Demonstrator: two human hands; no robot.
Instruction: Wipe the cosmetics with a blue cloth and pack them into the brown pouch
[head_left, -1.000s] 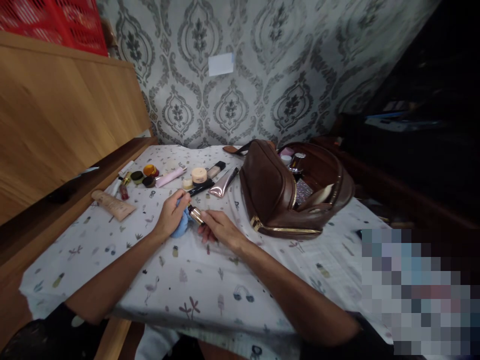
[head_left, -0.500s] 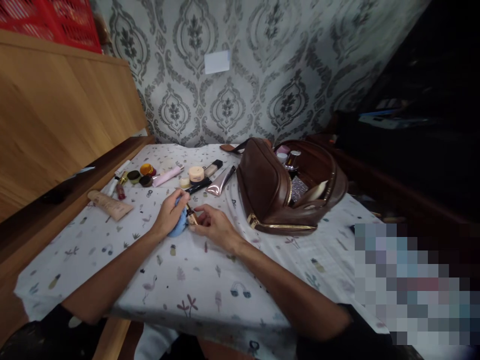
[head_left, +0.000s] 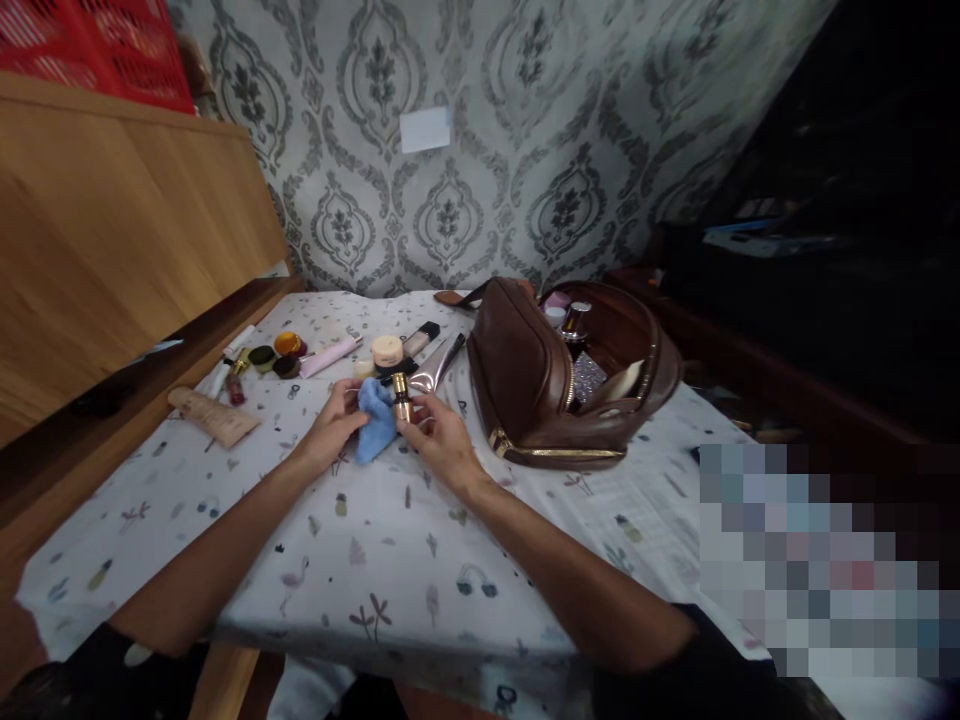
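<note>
A blue cloth (head_left: 376, 422) hangs bunched from my left hand (head_left: 335, 425), its fingers closed on the cloth's left side. My right hand (head_left: 444, 436) grips a small gold-capped bottle (head_left: 403, 398), held upright just right of the cloth. Behind my hands lie a silvery-pink tube (head_left: 430, 372) with a black cap and a round cream jar (head_left: 388, 351). To the right stands a brown leather bag (head_left: 521, 370), unzipped, with a silver-capped bottle (head_left: 576, 320) and a glittery item (head_left: 589, 378) inside.
On the table's left side lie a beige tube (head_left: 214, 415), a pink tube (head_left: 330, 356), an orange-lidded jar (head_left: 289, 344) and several other small cosmetics. A wooden panel (head_left: 142, 200) rises at the left, with a red basket (head_left: 97, 50) above it. The patterned wall stands behind.
The bottle has come away from the cloth, moving slightly right and up to stand upright in my right hand. My left hand has shifted a little left, leaving more of the cloth in view.
</note>
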